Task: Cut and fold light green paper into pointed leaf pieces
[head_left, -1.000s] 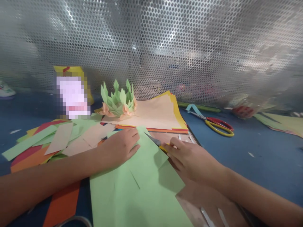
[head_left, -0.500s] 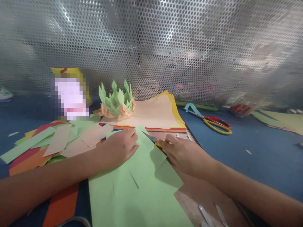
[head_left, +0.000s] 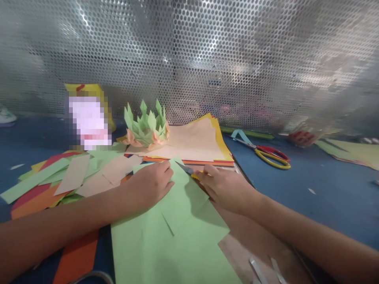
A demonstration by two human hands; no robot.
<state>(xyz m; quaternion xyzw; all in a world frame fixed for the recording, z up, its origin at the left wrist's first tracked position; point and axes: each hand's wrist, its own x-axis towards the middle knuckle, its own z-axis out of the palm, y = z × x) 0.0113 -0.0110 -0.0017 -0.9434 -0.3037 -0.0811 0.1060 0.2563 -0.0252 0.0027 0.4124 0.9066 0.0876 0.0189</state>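
Note:
My right hand [head_left: 223,187] is closed around the yellow handle of a craft knife [head_left: 188,170]. Its grey blade points left and lies at the upper part of a light green paper sheet [head_left: 177,240]. On the left side of the same sheet rests my left hand [head_left: 152,183], fingers curled and pressed to the paper near its far end; the fingertips are partly hidden. A slit or narrow dark line shows in the middle of the sheet. Beneath the paper lies a brown board [head_left: 251,244].
Behind my hands stand a folded green and peach paper lotus [head_left: 146,128] and a stack of coloured sheets [head_left: 195,140]. Scissors [head_left: 271,156] with red and yellow handles lie at right. Paper offcuts [head_left: 71,173] are heaped at left. A perforated metal panel [head_left: 189,59] closes off the back.
My right hand and the craft knife have shifted slightly left and up along the green paper. My left hand has stayed in place.

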